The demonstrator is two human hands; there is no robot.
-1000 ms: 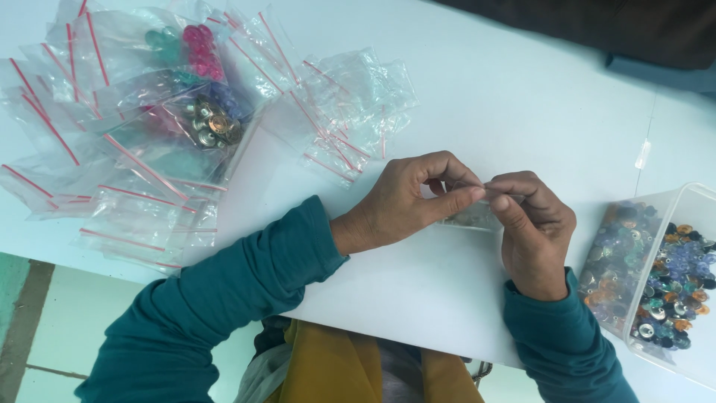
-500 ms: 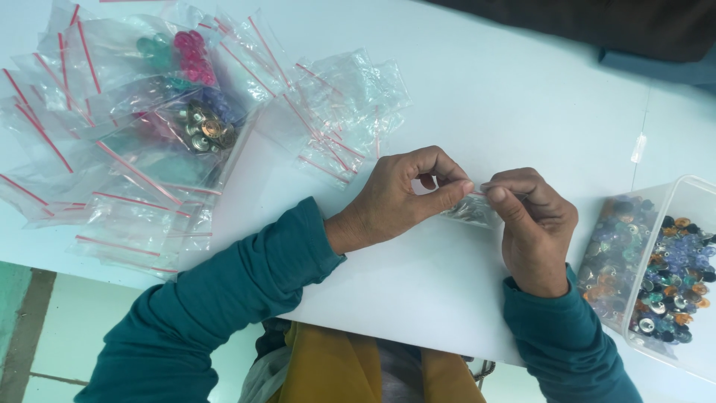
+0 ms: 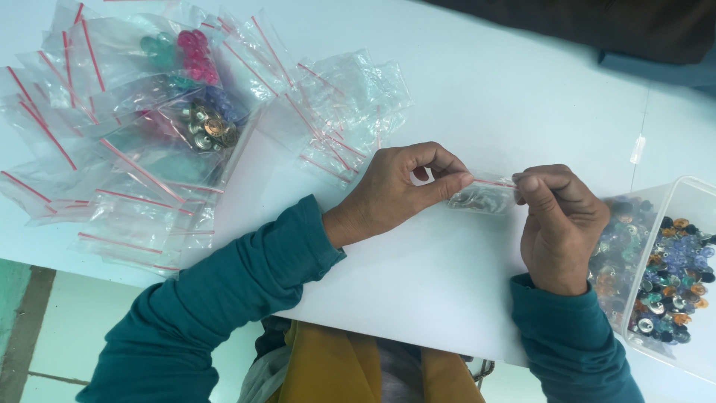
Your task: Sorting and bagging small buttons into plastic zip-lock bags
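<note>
Head view: both hands, left (image 3: 399, 190) and right (image 3: 559, 224), pinching a small clear zip bag (image 3: 485, 195) between fingertips.

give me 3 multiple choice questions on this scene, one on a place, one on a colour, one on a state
1. Where is the clear tub of beads?
A. at the right edge of the table
B. among the pile of bags
C. on the floor

2. What colour are the seal strips on the pile of bags?
A. blue
B. red
C. yellow

3. How is the small bag held?
A. lying free on the table
B. in one hand only
C. pinched at its top by both hands

Answers:
1 A: the tub sits beside the right hand.
2 B: each bag shows a red line near its mouth.
3 C: the left hand and right hand grip its two ends.
</note>
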